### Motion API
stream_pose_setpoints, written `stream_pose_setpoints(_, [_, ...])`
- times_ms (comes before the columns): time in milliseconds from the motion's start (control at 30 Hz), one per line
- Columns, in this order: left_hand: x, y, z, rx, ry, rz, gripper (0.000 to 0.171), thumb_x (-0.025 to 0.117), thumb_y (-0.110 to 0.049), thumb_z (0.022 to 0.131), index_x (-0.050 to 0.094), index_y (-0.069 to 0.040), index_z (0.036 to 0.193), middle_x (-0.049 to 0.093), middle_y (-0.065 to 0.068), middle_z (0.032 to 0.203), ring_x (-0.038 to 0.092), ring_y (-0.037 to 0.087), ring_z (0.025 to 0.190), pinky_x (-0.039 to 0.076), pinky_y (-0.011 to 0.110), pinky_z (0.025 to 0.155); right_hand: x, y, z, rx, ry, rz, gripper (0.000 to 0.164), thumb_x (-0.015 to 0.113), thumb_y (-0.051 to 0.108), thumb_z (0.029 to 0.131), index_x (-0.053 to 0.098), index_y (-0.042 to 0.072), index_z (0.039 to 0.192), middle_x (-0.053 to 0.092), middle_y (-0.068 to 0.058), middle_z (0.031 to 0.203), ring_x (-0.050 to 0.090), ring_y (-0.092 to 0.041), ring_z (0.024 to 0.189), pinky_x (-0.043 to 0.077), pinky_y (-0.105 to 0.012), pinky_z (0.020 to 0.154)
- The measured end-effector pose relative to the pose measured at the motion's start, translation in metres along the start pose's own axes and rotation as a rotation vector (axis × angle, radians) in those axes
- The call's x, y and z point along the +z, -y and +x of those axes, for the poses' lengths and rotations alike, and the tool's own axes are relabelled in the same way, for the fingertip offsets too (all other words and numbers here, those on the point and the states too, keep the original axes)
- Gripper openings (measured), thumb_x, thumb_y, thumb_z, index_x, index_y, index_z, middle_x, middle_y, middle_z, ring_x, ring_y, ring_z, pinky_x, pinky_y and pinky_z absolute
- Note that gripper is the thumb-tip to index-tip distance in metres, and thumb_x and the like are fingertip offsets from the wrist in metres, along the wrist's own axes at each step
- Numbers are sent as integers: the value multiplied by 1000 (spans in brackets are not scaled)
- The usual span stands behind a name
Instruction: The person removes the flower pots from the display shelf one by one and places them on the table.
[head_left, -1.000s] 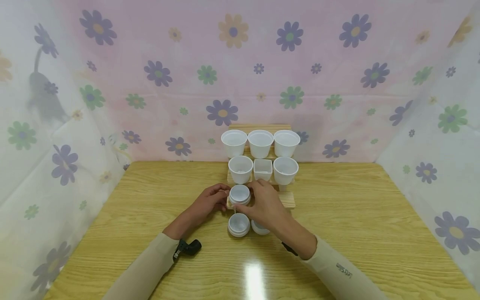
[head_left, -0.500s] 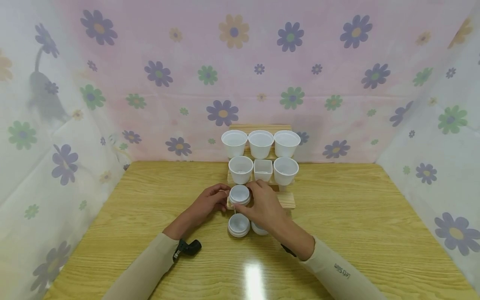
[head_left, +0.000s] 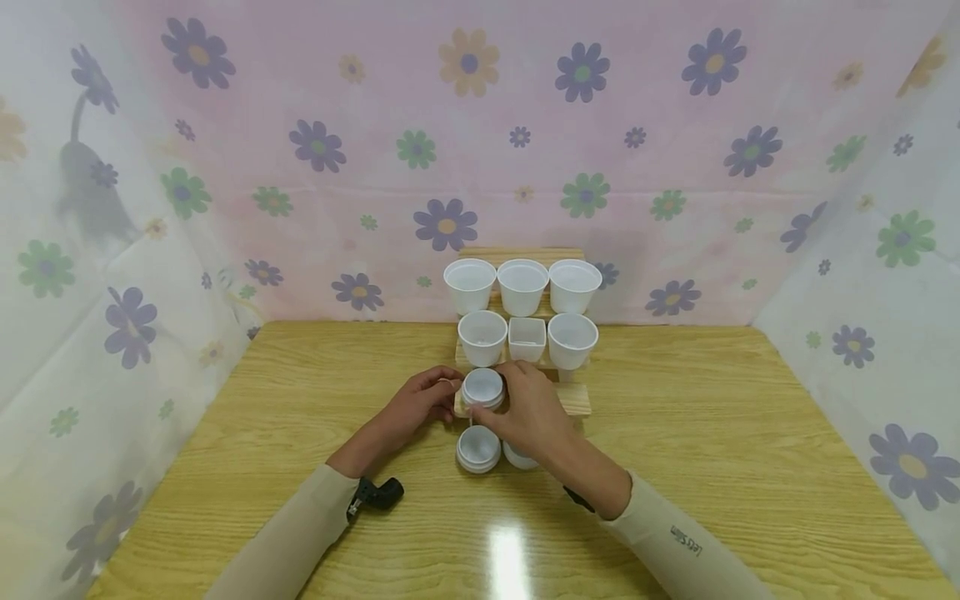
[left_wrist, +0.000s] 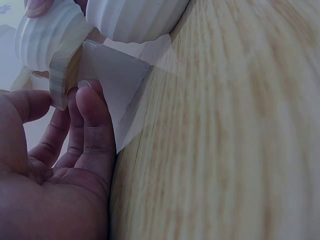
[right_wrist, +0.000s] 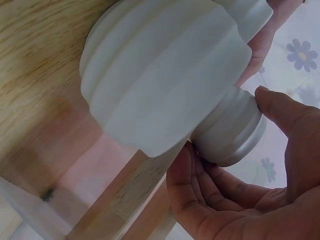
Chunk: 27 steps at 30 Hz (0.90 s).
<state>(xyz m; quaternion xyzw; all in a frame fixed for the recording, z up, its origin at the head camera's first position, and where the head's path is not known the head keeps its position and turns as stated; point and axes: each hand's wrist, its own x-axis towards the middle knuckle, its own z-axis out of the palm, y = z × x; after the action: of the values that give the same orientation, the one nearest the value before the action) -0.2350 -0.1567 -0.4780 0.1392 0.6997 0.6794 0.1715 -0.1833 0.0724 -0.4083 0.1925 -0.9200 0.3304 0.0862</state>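
My left hand (head_left: 414, 407) holds the left end of the lowest shelf on a stepped wooden stand (head_left: 576, 400). In the left wrist view, its thumb and fingers pinch the board's end (left_wrist: 61, 80) from both sides. A small white ribbed round pot (head_left: 483, 388) sits at that end of the shelf. My right hand (head_left: 534, 408) grips this pot between thumb and fingers, as the right wrist view shows. Close in front, on the table, stand a matching round pot (head_left: 477, 450) and another white pot (head_left: 519, 457), partly hidden under my right hand.
Three round white pots (head_left: 522, 287) line the stand's upper step. Below them are two round pots (head_left: 482, 338) with a square one (head_left: 527, 340) between. Patterned flower cloth (head_left: 450, 150) surrounds the wood-grain table (head_left: 675, 467) at back and sides.
The small round pot in my right hand has shifted very slightly to the right along the lowest shelf. My left hand keeps its hold on the shelf end.
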Motion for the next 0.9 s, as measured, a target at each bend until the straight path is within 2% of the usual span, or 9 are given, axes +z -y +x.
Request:
stream_pose_setpoints(500, [2,-2,0,-3,-13,-7,32,52,-21,113,59,2,134,62,6,91,62,18,80,58,29,72,-2,-1,-2,-24,-26,8,52,93,30,84,68,1,119,70,-10,109,68,-25,100,60,-41,84])
stream_pose_setpoints(900, [1,-1,0,-9,-15,-3,34,53,-21,113,60,3,136,61,7,90,61,19,80,58,29,72,-3,-3,-5,-28,-49,33,53,92,27,84,68,1,124,69,-12,114,68,-27,104,59,-43,88])
